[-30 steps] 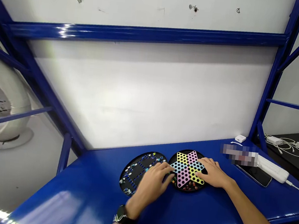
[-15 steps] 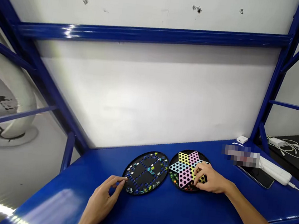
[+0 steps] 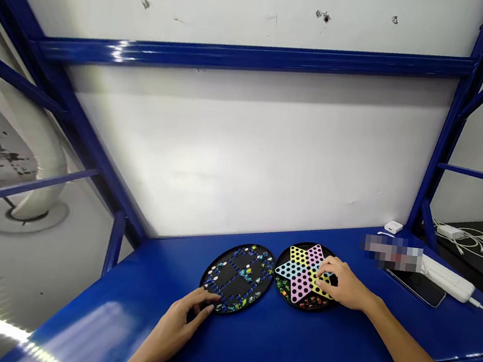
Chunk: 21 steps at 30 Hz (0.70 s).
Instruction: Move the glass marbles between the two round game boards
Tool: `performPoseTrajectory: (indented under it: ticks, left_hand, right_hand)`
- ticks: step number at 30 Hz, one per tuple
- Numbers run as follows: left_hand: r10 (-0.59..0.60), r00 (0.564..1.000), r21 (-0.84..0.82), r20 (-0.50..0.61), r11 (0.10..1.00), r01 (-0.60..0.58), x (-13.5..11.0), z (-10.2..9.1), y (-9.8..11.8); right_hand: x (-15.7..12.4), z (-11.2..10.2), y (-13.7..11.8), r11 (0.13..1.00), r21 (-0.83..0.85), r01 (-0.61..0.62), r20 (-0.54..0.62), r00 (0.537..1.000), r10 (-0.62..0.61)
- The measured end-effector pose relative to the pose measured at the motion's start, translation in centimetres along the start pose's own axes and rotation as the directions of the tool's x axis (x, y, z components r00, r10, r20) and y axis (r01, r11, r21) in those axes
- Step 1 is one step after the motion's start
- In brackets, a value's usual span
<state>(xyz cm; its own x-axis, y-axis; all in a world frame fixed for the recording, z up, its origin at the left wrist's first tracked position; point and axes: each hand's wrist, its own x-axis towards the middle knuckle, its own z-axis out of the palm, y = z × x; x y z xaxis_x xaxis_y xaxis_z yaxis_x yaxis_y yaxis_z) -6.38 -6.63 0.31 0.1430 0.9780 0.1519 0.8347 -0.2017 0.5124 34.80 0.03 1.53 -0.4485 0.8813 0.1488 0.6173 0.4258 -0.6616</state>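
Your right grip is covering the right-hand points of the star board, its thumb and fingers standing apart. Left of that grip, the star is showing pink, yellow and pale blue sections dotted with dark holes, while lying on a round black tray. Your left grip is touching the near-left rim of the round black board; you cannot tell whether its fingertips are pinching anything. Small glassy pieces are dotting that board, too small to make out singly. Right of your right grip, a dark phone is resting on the blue surface.
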Motion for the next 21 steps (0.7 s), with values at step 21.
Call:
performPoseTrajectory:
  ticks: [21]
  left_hand:
    - [-0.018, 0.989, 0.113, 0.149, 0.994, 0.001, 0.7, -0.3, 3.9]
  right_hand:
    - [0.0, 0.0, -0.4, 1.000, 0.011, -0.026, 0.005, 1.000, 0.026]
